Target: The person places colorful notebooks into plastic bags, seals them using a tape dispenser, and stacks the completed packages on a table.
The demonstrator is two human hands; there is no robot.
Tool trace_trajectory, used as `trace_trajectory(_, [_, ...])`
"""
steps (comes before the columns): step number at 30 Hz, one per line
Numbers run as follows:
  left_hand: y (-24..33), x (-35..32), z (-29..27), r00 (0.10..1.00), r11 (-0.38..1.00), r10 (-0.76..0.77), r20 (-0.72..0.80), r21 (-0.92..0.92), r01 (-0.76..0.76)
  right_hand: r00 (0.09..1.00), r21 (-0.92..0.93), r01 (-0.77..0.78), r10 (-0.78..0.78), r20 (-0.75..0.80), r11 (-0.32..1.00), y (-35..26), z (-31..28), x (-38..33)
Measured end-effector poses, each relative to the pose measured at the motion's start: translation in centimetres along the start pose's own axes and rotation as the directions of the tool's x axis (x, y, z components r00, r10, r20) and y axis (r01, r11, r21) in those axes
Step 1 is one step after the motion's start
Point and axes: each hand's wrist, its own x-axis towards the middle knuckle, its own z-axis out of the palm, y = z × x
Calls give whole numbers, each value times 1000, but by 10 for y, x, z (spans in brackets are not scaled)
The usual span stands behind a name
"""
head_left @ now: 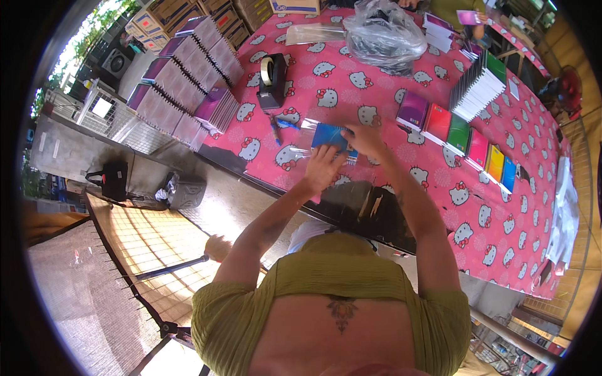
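A blue notebook [328, 136] in a clear plastic sleeve lies on the pink patterned tablecloth [351, 81]. My left hand [322, 167] presses on its near edge, fingers spread. My right hand [365, 139] grips the notebook's right side. A black tape dispenser [272, 80] with a roll of clear tape stands to the upper left, and a blue pen [276, 130] lies beside it.
A row of coloured notebooks [461, 136] runs along the right, with a tall stack of white-edged books [478, 86] behind. Stacks of purple spiral notebooks [188, 81] fill the left end. A bundle of clear plastic bags [384, 34] sits at the far side.
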Motion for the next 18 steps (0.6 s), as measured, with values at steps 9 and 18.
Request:
trace_trajectory(9, [-55, 5, 10, 798, 695, -601, 53, -458, 554, 693, 617, -704, 147, 706, 351, 26, -71, -3])
trace_trajectory(18, [-266, 1, -30, 610, 647, -743, -275, -67, 759, 917, 136, 373, -342, -207, 918, -63, -132, -30])
